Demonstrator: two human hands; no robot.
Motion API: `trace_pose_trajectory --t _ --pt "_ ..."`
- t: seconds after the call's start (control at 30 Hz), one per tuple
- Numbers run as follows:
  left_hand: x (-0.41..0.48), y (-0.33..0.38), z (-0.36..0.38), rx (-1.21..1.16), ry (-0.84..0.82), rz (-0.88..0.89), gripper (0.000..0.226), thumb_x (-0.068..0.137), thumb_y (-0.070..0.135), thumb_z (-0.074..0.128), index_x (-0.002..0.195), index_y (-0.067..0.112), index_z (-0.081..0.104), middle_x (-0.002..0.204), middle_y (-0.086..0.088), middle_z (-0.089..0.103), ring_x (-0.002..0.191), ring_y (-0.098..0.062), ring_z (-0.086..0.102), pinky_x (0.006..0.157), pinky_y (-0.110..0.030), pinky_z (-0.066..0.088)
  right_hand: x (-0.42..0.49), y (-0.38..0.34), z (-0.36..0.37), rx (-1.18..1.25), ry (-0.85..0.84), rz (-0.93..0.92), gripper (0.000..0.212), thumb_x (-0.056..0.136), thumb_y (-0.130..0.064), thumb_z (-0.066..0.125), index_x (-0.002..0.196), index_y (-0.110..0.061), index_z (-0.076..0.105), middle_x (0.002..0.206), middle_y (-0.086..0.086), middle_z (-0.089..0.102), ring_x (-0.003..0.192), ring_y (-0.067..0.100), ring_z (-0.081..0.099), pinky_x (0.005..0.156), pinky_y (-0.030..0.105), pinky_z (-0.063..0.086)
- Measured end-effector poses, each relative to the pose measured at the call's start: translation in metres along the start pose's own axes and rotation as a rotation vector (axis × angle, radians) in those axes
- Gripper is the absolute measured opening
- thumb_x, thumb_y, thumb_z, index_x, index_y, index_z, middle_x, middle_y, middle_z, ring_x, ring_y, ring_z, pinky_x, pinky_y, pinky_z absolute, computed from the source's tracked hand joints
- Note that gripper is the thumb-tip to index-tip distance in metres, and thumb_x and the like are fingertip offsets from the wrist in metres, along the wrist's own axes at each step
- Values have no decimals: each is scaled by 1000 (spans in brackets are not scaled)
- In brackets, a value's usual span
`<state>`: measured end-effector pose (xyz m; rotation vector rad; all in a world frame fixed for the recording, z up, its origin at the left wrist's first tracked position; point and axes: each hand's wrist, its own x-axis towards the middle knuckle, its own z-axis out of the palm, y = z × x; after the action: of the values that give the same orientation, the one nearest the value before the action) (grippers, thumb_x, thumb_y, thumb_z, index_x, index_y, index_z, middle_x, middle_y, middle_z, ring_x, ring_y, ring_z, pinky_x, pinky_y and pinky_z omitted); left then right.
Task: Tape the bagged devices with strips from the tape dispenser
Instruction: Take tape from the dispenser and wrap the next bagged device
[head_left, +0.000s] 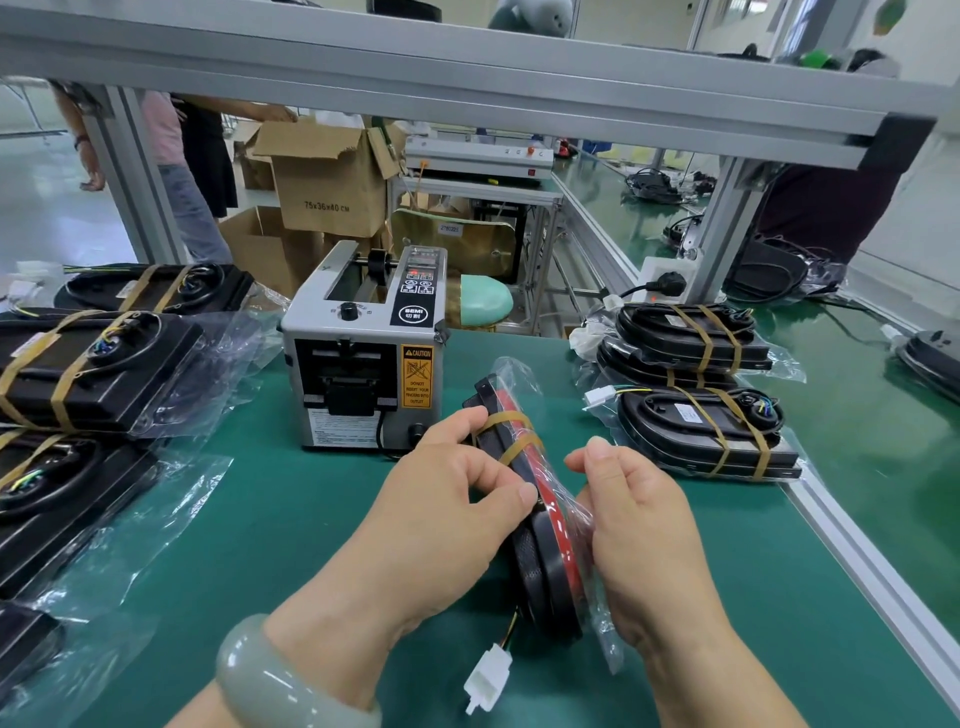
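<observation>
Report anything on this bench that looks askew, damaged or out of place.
Nothing serious. The bagged device, held on edge by the left hand and right hand, has its white connector dangling free at its near end. Beyond the bench, the cardboard box has a torn, ragged top flap.

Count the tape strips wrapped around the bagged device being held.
2: the upper strip near the top end of the bagged device, beside the left hand; the second strip just below it. The far side is hidden.
</observation>
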<state>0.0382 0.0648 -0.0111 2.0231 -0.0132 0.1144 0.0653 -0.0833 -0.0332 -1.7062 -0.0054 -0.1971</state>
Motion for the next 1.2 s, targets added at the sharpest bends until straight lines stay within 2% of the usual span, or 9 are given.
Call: trace_pose_trajectory --t 0.27,0.37,0.47,0.6,0.7,0.8,0.9,1.07,1.2 --pt "2 -2 6 1 88 20 12 75 27 77 70 29 66 131 28 40 118 10 42 80 9 22 0 1 -1 25 -14 11 28 97 -37 45 76 -36 65 42 -5 47 40 9 42 45 24 36" --pt "6 -5 7 -79 117 -49 30 72 28 80 91 34 57 123 23 46 107 8 46 73 3 33 1 2 -2 27 -26 13 28 96 -37 46 77 -36 66 44 -6 45 43 11 41 49 27 36" --pt "8 -6 13 -242 114 -156 33 74 27 79 99 31 58 113 16 55 104 -1 51 70 -6 37 2 2 -3 54 -53 31 31 98 -35 46 75 -32 67 44 -7 47 43 11 42 50 28 36" --pt "7 -6 24 -568 74 -302 15 81 18 72 90 23 61 84 4 65 71 -11 61 66 -30 52 2 1 -2 102 -94 49 31 98 -31 49 74 -28 69 46 -11 52 46 9 49 53 28 40" --pt "8 -9 28 -562 131 -321 6 85 20 67 85 18 61 84 -6 67 75 -21 63 85 -50 55 2 1 -2 123 -94 60 30 97 -32 50 74 -28 69 49 -6 56 46 12 49 52 27 41" --pt "4 -7 28 -591 108 -304 26 80 35 73 89 14 61 87 -12 70 75 -24 66 82 -55 55 2 0 -2 122 -90 53 30 97 -32 49 75 -27 69 46 -7 53 43 11 47 51 27 41" --pt "2 -5 27 -569 102 -279 50 62 42 77 102 18 60 99 -10 72 90 -26 70 84 -52 56 2 -1 -2 126 -91 45 30 97 -31 49 75 -26 68 46 -8 52 46 12 48 52 28 42" --pt "2 -11 22 -513 26 -187 70 55 37 80 117 35 49 104 11 69 89 -8 70 80 -34 59 -1 -3 -2 179 -101 64 36 98 -27 49 69 -24 69 42 -6 51 37 5 45 40 18 38" --pt "-11 -15 6 -109 -398 13 116 53 37 87 132 67 7 106 34 63 88 12 64 81 -12 50 1 0 -1 188 -116 73 31 97 -31 51 73 -26 70 53 -2 61 47 13 53 51 24 43"
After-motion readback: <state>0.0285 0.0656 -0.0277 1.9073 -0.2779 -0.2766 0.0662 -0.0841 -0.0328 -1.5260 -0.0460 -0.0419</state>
